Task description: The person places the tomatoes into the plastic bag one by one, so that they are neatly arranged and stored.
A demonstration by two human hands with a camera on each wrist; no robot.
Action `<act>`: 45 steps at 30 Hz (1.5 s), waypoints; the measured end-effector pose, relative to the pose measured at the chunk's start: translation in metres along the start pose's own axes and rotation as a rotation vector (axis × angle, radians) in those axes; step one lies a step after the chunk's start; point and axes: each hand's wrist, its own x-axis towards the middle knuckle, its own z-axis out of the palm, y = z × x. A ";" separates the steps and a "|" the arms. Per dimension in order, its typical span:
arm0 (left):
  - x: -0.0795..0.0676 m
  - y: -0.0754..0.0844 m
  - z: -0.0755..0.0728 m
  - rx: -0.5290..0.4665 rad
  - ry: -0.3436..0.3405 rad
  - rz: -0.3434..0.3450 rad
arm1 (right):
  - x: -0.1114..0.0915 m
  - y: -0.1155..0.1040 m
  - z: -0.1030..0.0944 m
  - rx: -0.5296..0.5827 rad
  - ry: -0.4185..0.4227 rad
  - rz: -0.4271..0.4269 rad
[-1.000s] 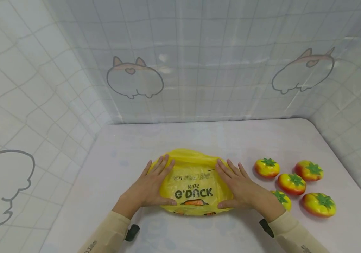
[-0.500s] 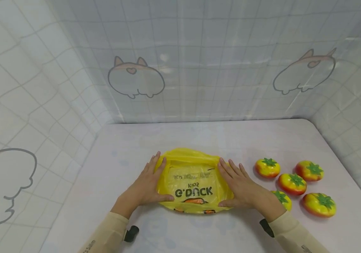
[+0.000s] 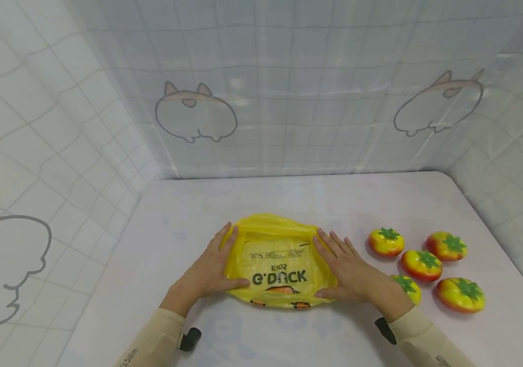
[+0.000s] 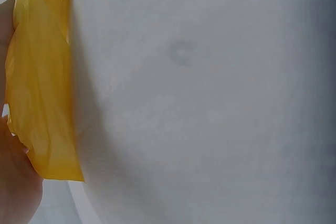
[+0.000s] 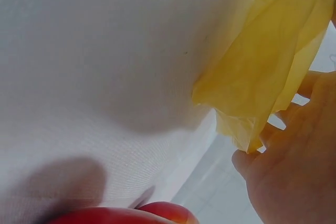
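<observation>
A yellow plastic bag (image 3: 280, 260) with upside-down dark lettering stands spread at its mouth on the table, its inner wall showing. My left hand (image 3: 208, 270) rests along the bag's left rim, fingers straight and thumb stretched toward the near edge. On the right rim lies my right hand (image 3: 348, 270), its fingers also spread and straight. In the left wrist view the bag's side (image 4: 44, 87) hangs beside part of the left hand (image 4: 18, 182). The right wrist view has the bag's crumpled corner (image 5: 247, 72) against the fingers of the right hand (image 5: 294, 150).
Several red-and-yellow toy tomatoes or persimmons with green leaves, one of them (image 3: 422, 265) in the middle, lie on the pale table (image 3: 188, 204) right of the bag. One is partly behind the right wrist. A tiled-pattern curtain (image 3: 289, 102) surrounds the table.
My left hand has shifted slightly left, and the bag's mouth is wider on that side. The right hand has barely moved.
</observation>
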 end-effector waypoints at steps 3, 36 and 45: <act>-0.001 0.000 0.000 -0.001 0.010 0.003 | -0.001 0.000 0.000 0.003 0.001 0.002; 0.000 0.001 -0.001 0.002 -0.027 -0.038 | -0.029 0.012 -0.006 0.105 0.062 0.081; 0.004 0.003 -0.002 0.019 -0.023 -0.018 | -0.056 0.025 -0.030 0.088 0.174 0.126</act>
